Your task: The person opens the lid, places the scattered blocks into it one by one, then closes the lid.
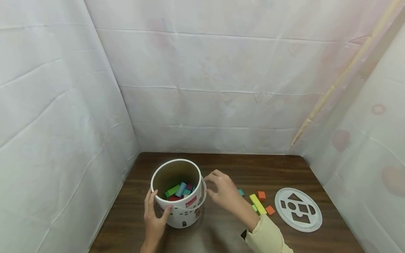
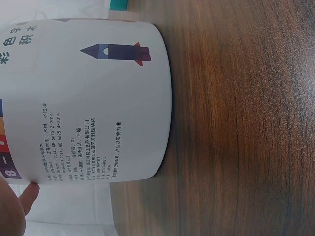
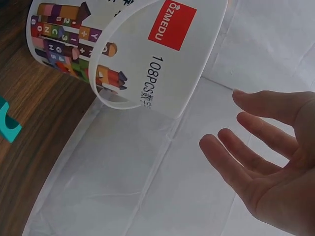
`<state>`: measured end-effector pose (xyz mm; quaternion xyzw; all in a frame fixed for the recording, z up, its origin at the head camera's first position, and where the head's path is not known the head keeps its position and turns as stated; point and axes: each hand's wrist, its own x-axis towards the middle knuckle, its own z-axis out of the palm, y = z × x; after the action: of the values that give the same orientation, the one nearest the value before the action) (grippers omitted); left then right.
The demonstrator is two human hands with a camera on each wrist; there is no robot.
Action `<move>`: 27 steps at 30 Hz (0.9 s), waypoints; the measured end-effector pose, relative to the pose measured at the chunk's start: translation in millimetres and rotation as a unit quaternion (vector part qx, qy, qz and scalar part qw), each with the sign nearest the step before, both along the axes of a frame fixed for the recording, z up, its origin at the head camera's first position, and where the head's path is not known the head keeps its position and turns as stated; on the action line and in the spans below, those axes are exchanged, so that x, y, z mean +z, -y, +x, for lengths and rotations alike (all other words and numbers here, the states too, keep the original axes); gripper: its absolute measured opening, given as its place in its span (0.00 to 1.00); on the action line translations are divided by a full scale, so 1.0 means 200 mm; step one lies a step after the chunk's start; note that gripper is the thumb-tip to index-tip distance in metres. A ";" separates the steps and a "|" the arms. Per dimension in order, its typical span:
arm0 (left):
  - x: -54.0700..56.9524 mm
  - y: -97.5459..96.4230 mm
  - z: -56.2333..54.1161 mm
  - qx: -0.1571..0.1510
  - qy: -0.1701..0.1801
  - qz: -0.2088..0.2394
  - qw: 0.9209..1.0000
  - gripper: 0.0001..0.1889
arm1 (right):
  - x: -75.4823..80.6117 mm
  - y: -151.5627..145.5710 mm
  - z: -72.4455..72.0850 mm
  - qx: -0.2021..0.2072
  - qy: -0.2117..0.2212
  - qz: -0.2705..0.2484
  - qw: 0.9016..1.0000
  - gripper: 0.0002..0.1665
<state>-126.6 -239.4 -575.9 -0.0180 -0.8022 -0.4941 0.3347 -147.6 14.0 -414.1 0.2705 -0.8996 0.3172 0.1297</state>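
A white printed bucket stands upright on the table, with colored wooden blocks inside. My left hand holds the bucket at its near left side, fingers by the rim and thumb on the printed wall. In the left wrist view only a small part of the left hand shows against the bucket. Beside the bucket's right rim, my right hand hangs near the white handle. Its fingers are loosely bent and spread, holding nothing, and stand apart from the bucket in the right wrist view.
Right of the bucket lie a yellow block, an orange block, another orange block and a teal block. A white lid with shaped holes lies farther right. White sheeting surrounds the brown table.
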 end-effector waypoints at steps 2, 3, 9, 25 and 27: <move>0.00 0.00 0.00 0.000 0.002 0.000 1.000 0.42 | -0.01 -0.01 0.01 -0.005 -0.007 0.007 1.000 0.16; 0.00 0.00 0.00 0.000 0.002 0.001 1.000 0.42 | -0.01 -0.02 0.01 -0.007 -0.008 0.011 1.000 0.17; -0.01 0.01 -0.01 -0.001 -0.016 0.002 1.000 0.42 | -0.02 -0.08 0.03 -0.017 0.004 0.030 0.999 0.20; -0.02 0.01 -0.01 -0.004 -0.029 0.002 1.000 0.42 | -0.14 -0.22 0.07 -0.044 0.033 0.018 0.998 0.22; -0.02 0.01 -0.01 -0.002 -0.028 -0.001 1.000 0.43 | -0.15 -0.24 0.08 -0.054 0.040 0.015 0.998 0.23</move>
<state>-128.9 -241.6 -580.5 -0.0343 -0.7928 -0.4933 0.3562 -131.5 62.6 -444.8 0.2102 -0.9220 0.3071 0.1069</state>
